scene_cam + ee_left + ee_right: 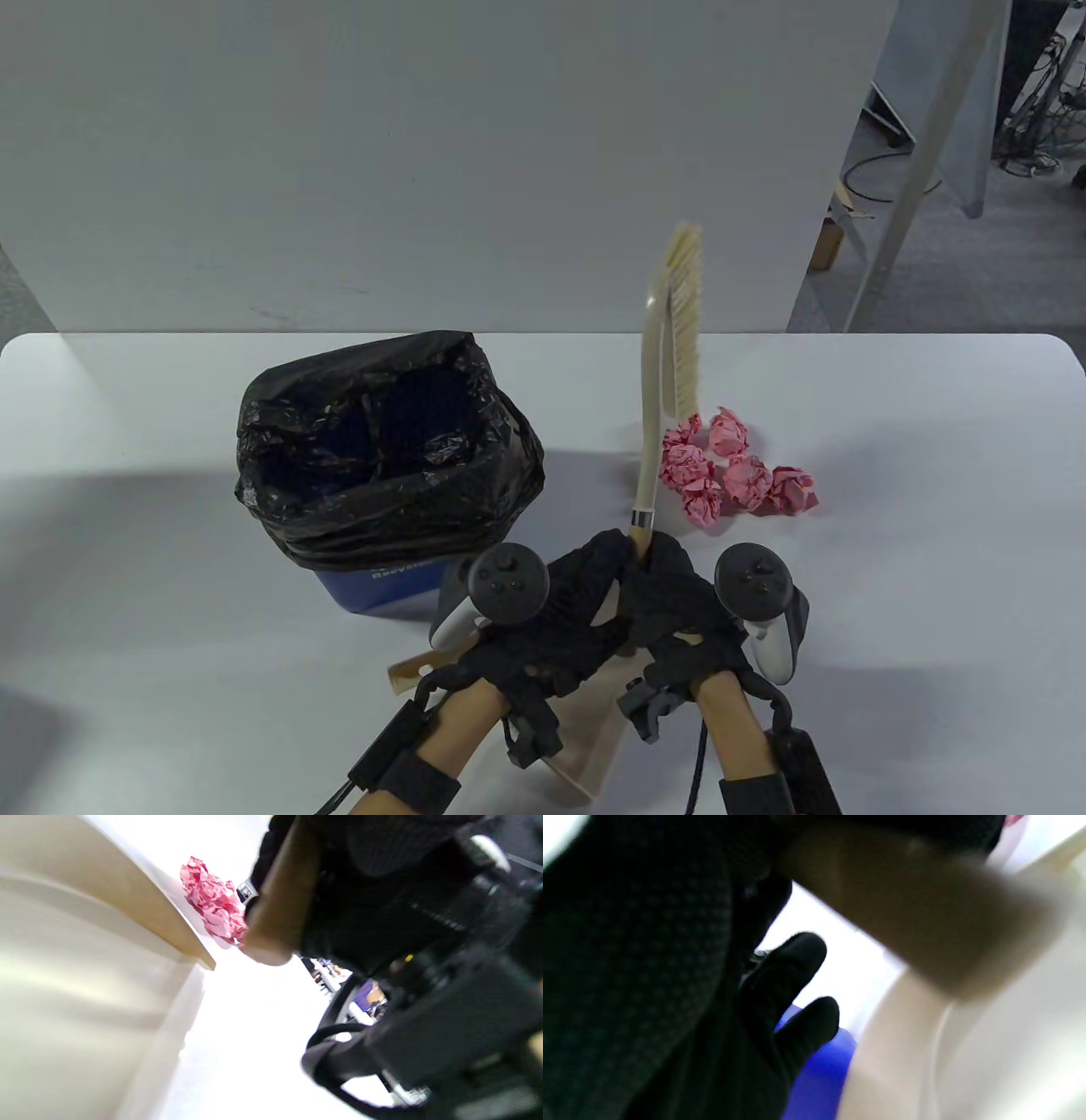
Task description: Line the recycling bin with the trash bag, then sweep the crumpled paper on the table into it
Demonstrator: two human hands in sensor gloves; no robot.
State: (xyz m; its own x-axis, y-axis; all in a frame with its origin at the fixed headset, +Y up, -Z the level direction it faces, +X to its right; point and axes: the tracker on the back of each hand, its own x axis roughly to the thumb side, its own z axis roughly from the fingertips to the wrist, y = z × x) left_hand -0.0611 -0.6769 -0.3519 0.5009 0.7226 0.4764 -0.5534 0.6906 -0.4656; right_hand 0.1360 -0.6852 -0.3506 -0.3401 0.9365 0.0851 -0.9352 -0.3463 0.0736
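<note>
Bin (382, 586) already lined with black bag (382, 441), mouth open, left on counter (127, 509). Right hand (679, 611) grip closed round brush handle (645, 475), bristles (685, 331) raised behind paper balls (734, 475), probably to drag them toward the dustpan (585, 730). Left hand (543, 628) meets it at the handle; its grip cannot be told.

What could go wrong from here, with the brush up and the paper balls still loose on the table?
1. The brush stands raised above the crumpled paper; a hard stroke could scatter the balls toward the table edge.
2. The dustpan lies under the hands, away from the pile, so paper may miss it.
3. The trash bag sags into the recycling bin, narrowing the opening.
</note>
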